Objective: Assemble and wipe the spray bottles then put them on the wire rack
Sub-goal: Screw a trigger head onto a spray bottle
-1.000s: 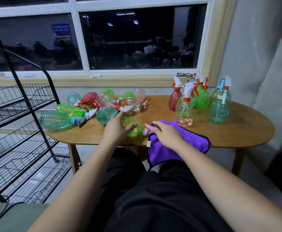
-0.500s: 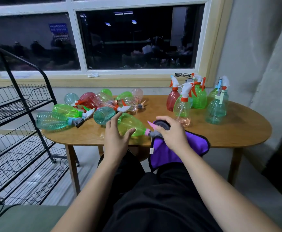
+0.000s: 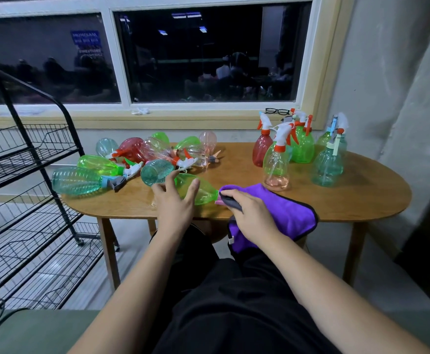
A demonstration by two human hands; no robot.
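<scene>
Frame centre: translucent green plastic spray bottle (image 3: pixel 203 191) lying down, left hand (image 3: pixel 173 204) splayed flat on it, right hand (image 3: pixel 253 215) gripping its grey trigger head (image 3: pixel 230 202) (purple microfibre cloth (image 3: pixel 290 210) beneath), so best pin body, twist head snug.

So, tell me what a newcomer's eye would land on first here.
The hands at the table's near edge: the left hand rests on a lying green bottle while the right hand grips the grey spray head at its neck, over a purple cloth. Next, the bright heap of lying bottles on the table's left, the upright bottles on its right, and the black wire rack far left.
</scene>
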